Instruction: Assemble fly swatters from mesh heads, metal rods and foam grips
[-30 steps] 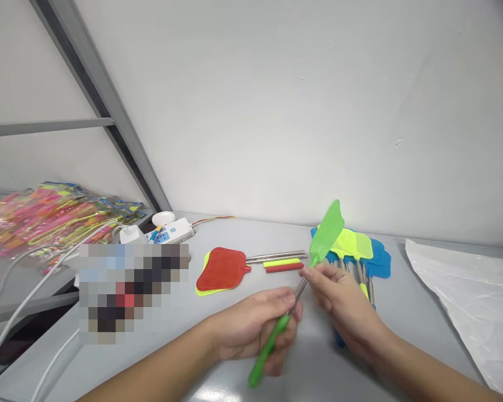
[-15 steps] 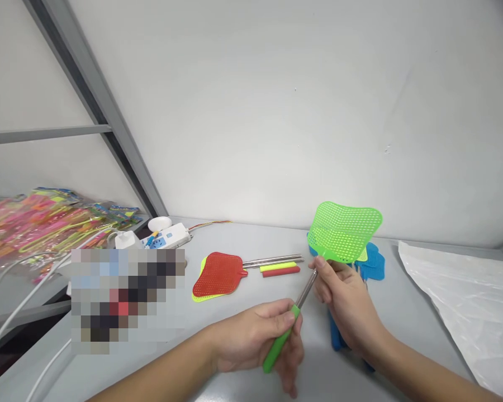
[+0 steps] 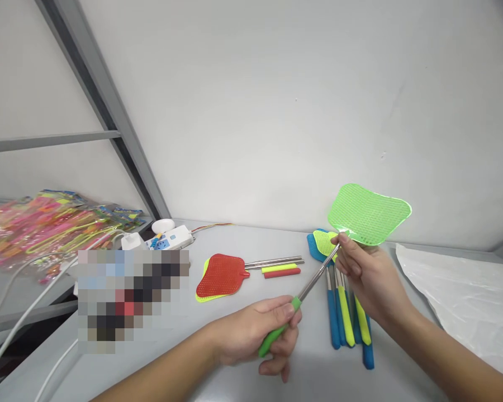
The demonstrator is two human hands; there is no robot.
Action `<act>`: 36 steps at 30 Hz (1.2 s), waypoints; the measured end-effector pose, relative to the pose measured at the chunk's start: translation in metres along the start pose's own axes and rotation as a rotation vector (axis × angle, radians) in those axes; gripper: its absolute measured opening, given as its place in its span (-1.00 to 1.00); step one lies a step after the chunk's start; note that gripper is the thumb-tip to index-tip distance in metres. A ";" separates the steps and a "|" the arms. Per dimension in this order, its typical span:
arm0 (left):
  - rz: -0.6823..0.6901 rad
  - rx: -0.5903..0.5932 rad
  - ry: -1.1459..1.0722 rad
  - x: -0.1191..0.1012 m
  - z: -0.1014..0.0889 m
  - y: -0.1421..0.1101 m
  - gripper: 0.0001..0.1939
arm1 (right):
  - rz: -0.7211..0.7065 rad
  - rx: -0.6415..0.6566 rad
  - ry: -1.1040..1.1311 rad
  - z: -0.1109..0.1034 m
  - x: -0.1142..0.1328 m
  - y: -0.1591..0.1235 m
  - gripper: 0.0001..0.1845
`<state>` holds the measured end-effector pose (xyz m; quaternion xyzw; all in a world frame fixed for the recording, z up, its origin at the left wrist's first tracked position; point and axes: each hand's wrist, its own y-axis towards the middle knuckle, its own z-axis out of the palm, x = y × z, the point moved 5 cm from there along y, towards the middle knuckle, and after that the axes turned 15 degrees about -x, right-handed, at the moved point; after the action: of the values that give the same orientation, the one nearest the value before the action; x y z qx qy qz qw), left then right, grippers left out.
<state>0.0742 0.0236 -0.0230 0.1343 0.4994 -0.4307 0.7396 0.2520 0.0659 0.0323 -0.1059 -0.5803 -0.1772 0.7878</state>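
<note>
grey bench (image 3: pixel 318 377) spread below you, and slanting up over it, clear of the surface, the green swatter (image 3: pixel 364 215), with both your hands on it. it ought to be light for its length, thin plastic and thin metal, though a little top-heavy. biggest part first: the broad perforated head (image 3: pixel 375 219), up at the right, looks flexible, likelier to bend than snap, so don't steer by its edge. next the slim metal shaft (image 3: pixel 318 273), stiff and smooth, perhaps slippery, possibly telescopic, so watch for it sliding. your right hand (image 3: pixel 369 271) has the fingers pinched narrow on it just below the head, a fair place to guide from. then the green grip (image 3: pixel 270 341), thickest to hold and probably the surest; your left hand (image 3: pixel 255 329) has thumb and upper fingers wrapped on it, lower fingers curling looser beneath.

over to containers, larger to smaller: at the right, beyond your forearm, a whitish plastic sheet (image 3: pixel 465 301), maybe a bag, you can't tell, with no contents showing. far left, on a separate surface beside the bench, clear packets (image 3: pixel 67 223) in a heap, pink, orange and yellow pieces inside, too blurred to name.
</note>
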 end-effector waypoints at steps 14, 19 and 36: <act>-0.119 0.116 0.036 -0.001 0.000 -0.007 -0.61 | -0.256 -0.194 0.162 -0.046 0.073 0.042 -0.84; -0.219 0.134 0.102 -0.007 -0.009 -0.014 -0.60 | -0.330 -0.441 0.311 -0.093 0.107 0.071 -0.74; -0.154 -0.114 0.377 -0.029 -0.047 -0.017 -0.60 | -0.062 -0.093 0.079 -0.012 -0.009 -0.018 -0.59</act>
<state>0.0280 0.0576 -0.0166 0.1320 0.6613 -0.4242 0.6044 0.2524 0.0462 0.0191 -0.1173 -0.5431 -0.2325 0.7983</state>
